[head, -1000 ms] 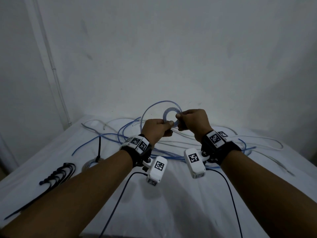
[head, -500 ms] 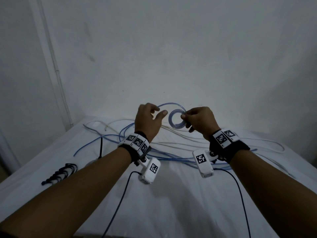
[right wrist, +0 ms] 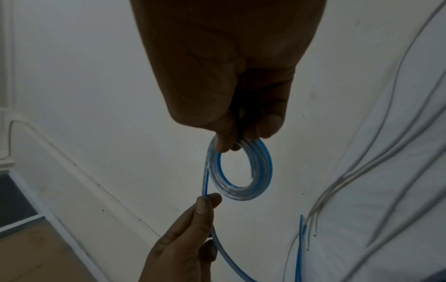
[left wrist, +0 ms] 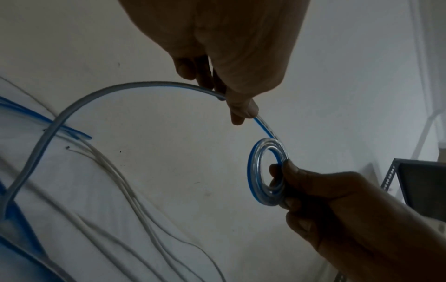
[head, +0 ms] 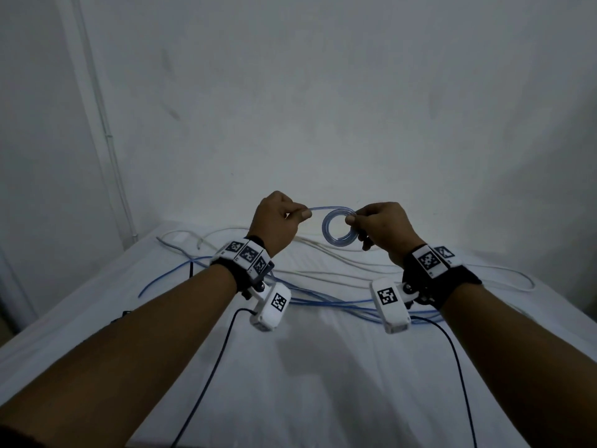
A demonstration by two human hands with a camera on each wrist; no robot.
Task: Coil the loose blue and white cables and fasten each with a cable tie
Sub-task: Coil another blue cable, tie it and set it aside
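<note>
A small coil of clear-blue cable (head: 339,228) (left wrist: 266,171) (right wrist: 239,169) hangs in the air above the white bed (head: 307,383). My right hand (head: 376,226) (right wrist: 239,122) pinches the coil at its right edge, thumb and fingers curled round the loops. My left hand (head: 279,221) (left wrist: 231,95) pinches the free run of the same cable (left wrist: 108,91) just left of the coil. From there the cable arcs down to the loose blue cables (head: 339,305) on the bed. Loose white cables (head: 339,263) (right wrist: 362,162) lie behind them.
Black leads (head: 206,376) run from the wrist cameras toward me across the sheet. A white wall with a thin conduit (head: 106,124) stands behind the bed. In the left wrist view a dark shelf frame (left wrist: 422,183) stands at the right.
Both hands have risen. The left hand let go of the coil, opened briefly, then pinched the free cable farther left. The right hand kept the coil throughout.
</note>
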